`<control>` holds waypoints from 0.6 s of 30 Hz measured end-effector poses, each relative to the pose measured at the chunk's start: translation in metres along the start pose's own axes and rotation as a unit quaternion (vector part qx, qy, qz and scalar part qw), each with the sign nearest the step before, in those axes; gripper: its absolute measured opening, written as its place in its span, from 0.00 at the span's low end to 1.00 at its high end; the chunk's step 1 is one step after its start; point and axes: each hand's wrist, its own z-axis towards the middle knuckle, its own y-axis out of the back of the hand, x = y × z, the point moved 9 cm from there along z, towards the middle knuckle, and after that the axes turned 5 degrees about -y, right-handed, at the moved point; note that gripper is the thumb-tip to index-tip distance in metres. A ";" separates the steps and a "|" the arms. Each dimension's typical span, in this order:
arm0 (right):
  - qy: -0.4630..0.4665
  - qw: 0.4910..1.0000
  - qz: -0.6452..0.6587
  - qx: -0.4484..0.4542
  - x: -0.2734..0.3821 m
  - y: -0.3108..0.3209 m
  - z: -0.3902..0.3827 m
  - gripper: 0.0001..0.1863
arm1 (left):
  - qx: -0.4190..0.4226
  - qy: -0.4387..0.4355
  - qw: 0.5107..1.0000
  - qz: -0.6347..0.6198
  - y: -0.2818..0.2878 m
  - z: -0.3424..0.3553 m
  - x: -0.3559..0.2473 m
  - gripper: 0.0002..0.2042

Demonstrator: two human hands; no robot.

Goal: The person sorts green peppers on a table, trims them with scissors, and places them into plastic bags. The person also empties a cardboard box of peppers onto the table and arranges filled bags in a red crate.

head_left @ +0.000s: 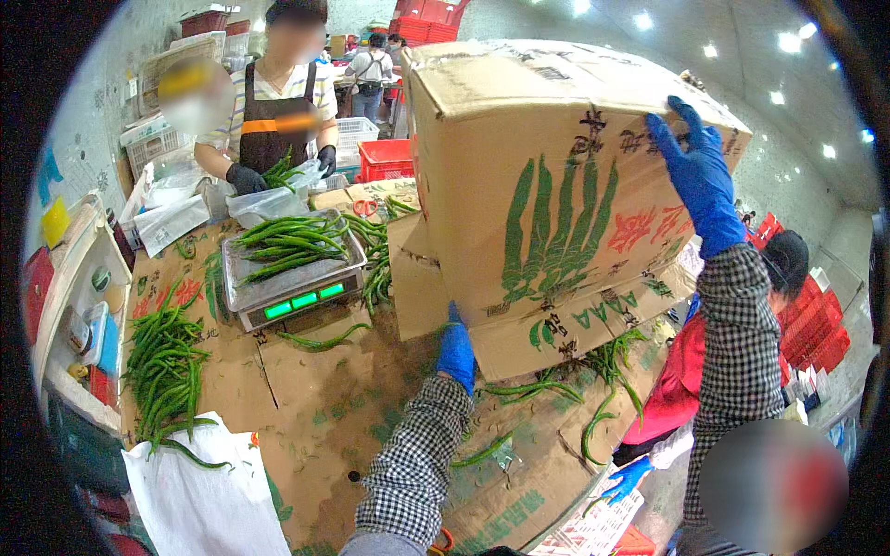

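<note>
A large cardboard box (556, 213) printed with green peppers is tilted above the table, its flaps (575, 324) hanging down. My left hand (456, 350), in a blue glove, grips it low at the near left corner by the flaps; the fingers are partly hidden. My right hand (693, 176), also blue-gloved, holds the box high on its right, fingers spread over the upper edge. Long green peppers (607, 361) lie under the flaps, and a single pepper (484, 451) rests nearer me. The box's inside is hidden from view.
A digital scale (295, 301) carries green peppers, with a pepper pile (167, 361) to its left. White paper (209, 482) lies at the near left. Across the table, a person's black-gloved hand (246, 178) is beside peppers and a plastic bag. Another person's red sleeve (672, 380) is close on the right.
</note>
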 end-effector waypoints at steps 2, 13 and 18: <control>0.048 0.998 -0.015 -0.043 -0.020 0.018 -0.006 0.30 | -0.003 -0.009 1.000 0.021 -0.033 -0.009 0.006 0.28; 0.128 0.984 0.026 -0.122 0.046 0.104 0.001 0.24 | 0.011 -0.119 0.877 0.465 -0.028 0.044 -0.079 0.23; 0.159 0.982 -0.015 -0.099 0.022 0.104 0.003 0.19 | 0.077 -0.076 0.895 0.432 -0.076 0.047 -0.093 0.26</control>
